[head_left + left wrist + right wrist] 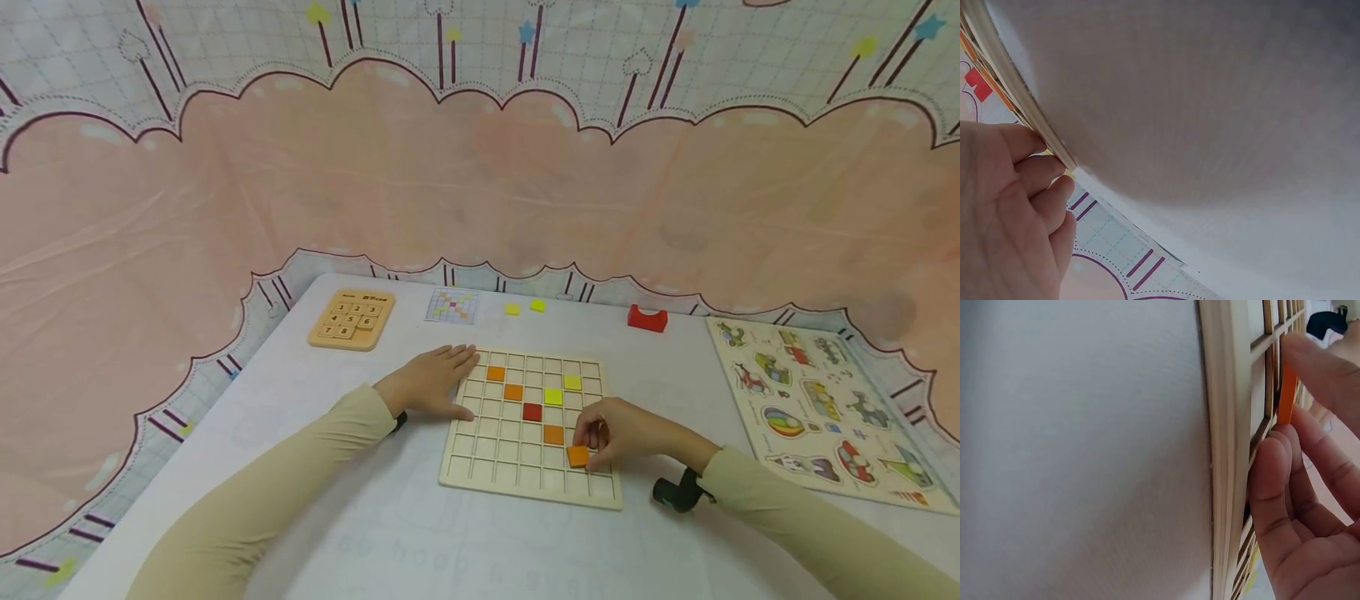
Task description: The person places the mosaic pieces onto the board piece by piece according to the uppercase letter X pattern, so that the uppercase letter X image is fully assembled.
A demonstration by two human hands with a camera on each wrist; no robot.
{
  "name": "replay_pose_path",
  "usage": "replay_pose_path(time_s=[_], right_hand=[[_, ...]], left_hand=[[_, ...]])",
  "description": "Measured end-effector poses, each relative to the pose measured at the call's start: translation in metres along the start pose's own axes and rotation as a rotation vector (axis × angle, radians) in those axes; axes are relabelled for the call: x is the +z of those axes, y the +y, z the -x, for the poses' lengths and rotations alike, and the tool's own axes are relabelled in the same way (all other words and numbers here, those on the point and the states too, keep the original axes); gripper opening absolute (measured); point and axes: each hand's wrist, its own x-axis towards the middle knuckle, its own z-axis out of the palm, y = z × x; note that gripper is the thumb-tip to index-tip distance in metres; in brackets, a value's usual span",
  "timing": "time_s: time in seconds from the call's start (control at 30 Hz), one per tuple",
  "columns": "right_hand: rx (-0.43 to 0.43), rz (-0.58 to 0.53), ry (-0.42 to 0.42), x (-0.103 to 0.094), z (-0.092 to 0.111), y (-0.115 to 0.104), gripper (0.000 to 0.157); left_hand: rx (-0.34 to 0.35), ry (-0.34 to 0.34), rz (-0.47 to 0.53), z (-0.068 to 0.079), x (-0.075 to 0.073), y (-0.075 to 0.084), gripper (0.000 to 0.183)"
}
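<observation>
I see right hand [630, 435] pinching flat orange square tile [578, 456] over wooden grid board [491, 450]; left hand [429, 382] flat, fingers spread, pressing board edge.

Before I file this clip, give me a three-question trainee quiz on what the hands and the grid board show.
1. True or false: the left hand lies flat at the board edge and holds no tile.
2. Which tile do the right hand fingers pinch? A) red tile B) orange tile C) yellow tile
3. How many loose yellow tiles lie on the table beyond the board?

Key
1. True.
2. B: the orange tile, at the board's near right.
3. Two, near the pattern card.
</observation>
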Motion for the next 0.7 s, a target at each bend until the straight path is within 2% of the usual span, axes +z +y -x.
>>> replay_pose_path(time_s=[0.23, 0.7], right_hand=[[0.027, 0.009, -0.010, 0.0001, -0.0004, -0.0003, 0.023], [-0.014, 0.002, -0.039, -0.0028, -0.0022, 0.0050, 0.018]], left_hand=[[0.004, 0.003, 0.009, 0.0002, 0.0013, -0.0005, 0.098], [0.013, 0.021, 0.003, -0.0004, 0.0040, -0.0020, 0.098]])
